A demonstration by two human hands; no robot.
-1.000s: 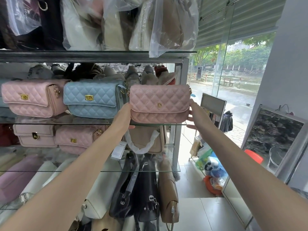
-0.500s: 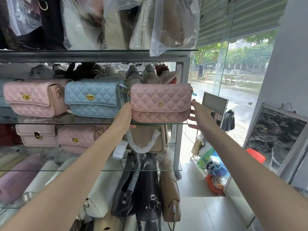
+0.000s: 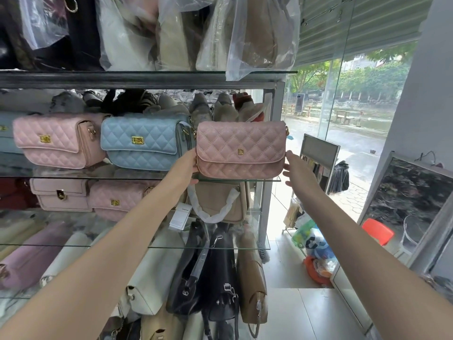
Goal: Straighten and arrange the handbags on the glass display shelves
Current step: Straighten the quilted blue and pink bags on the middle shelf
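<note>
2 hands flank the pink quilted handbag point(image 3: 240, 150), which stands upright at the right end of the glass shelf point(image 3: 270, 179), its flap and gold D clasp point(image 3: 241, 151) facing out. The left hand point(image 3: 186, 166) clasps the bag's left end, thumb at the lower front corner, the other fingers hidden behind it. The right hand point(image 3: 295, 169) is spread wide with straight fingers, its fingertips at the bag's right end, holding nothing. Just beside the bag on its left stands a blue quilted handbag point(image 3: 144, 143), then a second pink handbag point(image 3: 56, 141).
</note>
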